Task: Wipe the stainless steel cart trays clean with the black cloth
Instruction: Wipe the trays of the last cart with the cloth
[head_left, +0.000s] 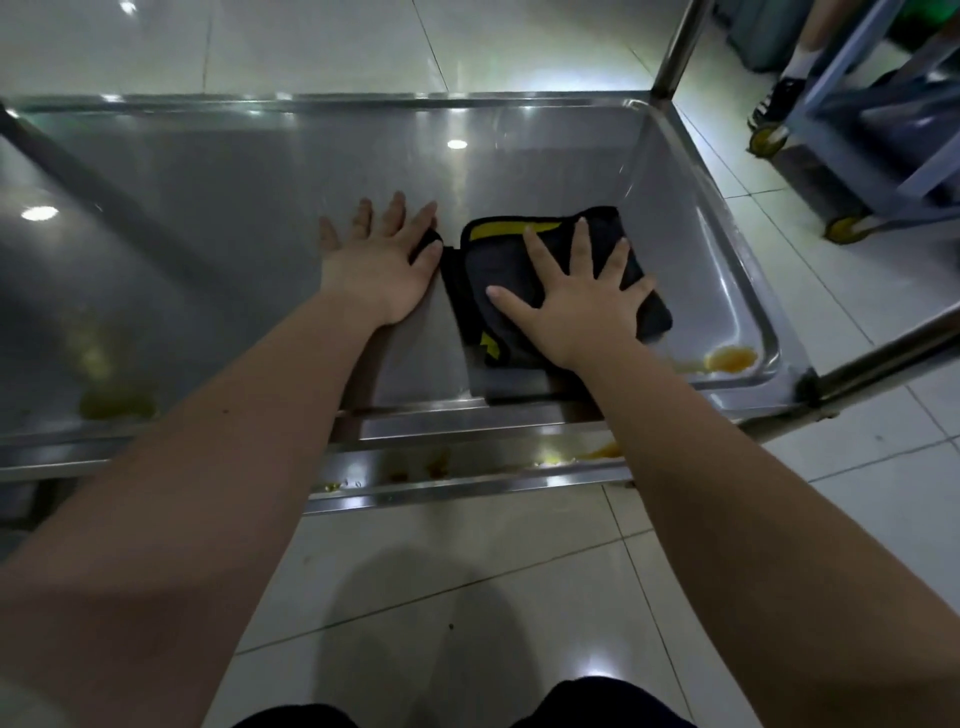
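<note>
The stainless steel cart tray (208, 218) fills the upper half of the view. A folded black cloth (498, 265) with yellow trim lies flat on its right part. My right hand (576, 306) presses on the cloth with fingers spread straight. To the left of the cloth, my left hand (384, 260) lies flat on the tray, its thumb touching a black corner of the cloth. An orange spill (730, 359) sits in the tray's near right corner, a yellowish smear (114, 402) near the front left.
A lower shelf edge (467, 467) below the tray carries orange and brown spots. The cart's upright posts (678, 49) rise at the right. A blue wheeled cart (878, 135) stands on the tiled floor at far right, with a person's shoe (779, 98) beside it.
</note>
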